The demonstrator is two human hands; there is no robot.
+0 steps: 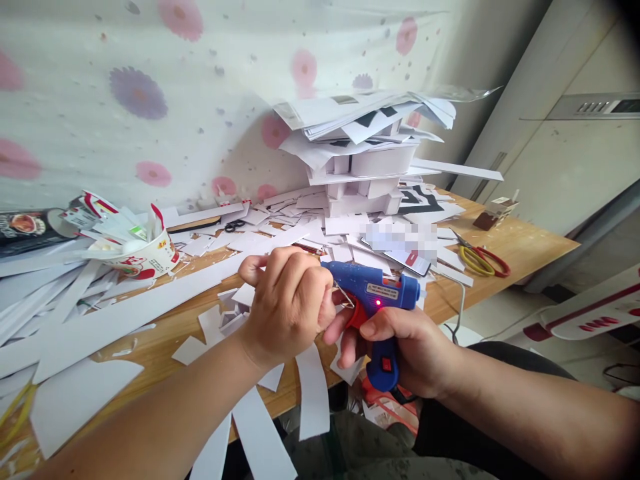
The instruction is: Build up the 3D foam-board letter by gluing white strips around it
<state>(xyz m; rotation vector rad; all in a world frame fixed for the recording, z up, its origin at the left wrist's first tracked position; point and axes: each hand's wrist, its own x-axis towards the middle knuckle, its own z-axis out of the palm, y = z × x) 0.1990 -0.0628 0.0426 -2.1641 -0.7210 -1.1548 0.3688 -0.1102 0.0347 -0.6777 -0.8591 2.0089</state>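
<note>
My right hand point(407, 340) grips a blue hot glue gun point(350, 279) by its handle, fingers at the red trigger. A red light glows on its side, and the nozzle points left. Close against the nozzle end is my left hand point(290, 307), its fingers curled in; whatever they hold, if anything, is hidden behind the knuckles. Below and around the hands lie cut strips and pieces of white board, among them a curved strip point(313, 393) that overhangs the table's front edge.
A layered white board model point(370, 167) stands at the back under stacked sheets. A paper tub point(145, 260) of scraps is on the left. A phone point(400, 250), scissors point(483, 261) and a small carton point(495, 213) rest on the wooden table point(535, 237).
</note>
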